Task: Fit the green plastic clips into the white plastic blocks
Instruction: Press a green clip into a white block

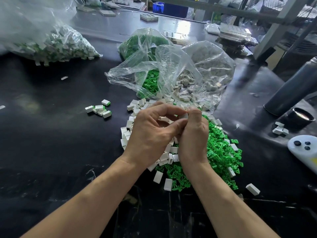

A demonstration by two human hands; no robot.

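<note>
In the head view no brand, label or legible writing shows on any part or bag.

Both hands meet above the middle of the black table (51, 152). The left hand (151, 133) has its fingers curled, its thumb and forefinger closing toward the right hand (192, 134), whose fingers are also curled. Between the fingertips of both hands sits one white block (184, 116), pinched from the two sides. Its long axis runs roughly left to right, tilted a little upward to the right. Whether a green clip is already in it cannot be told, since the fingers cover its ends.

Under and just beside the hands lies a heap of loose white blocks (130, 133), pointing every way. To the right of it and nearer the person spreads a heap of green clips (217, 152), also lying in no common direction, with a few white blocks scattered on it.

Left of the hands, well apart from the heaps, a small cluster of finished pieces (99, 109) lies on the table, each a white block with green showing at one end.

Beyond the hands an open clear bag (168, 69) spills green clips and white blocks toward the heaps. At far left a large clear bag (51, 43) holds white-and-green pieces. At right stand a dark cylinder (291, 86) and a white controller (303, 150).
</note>
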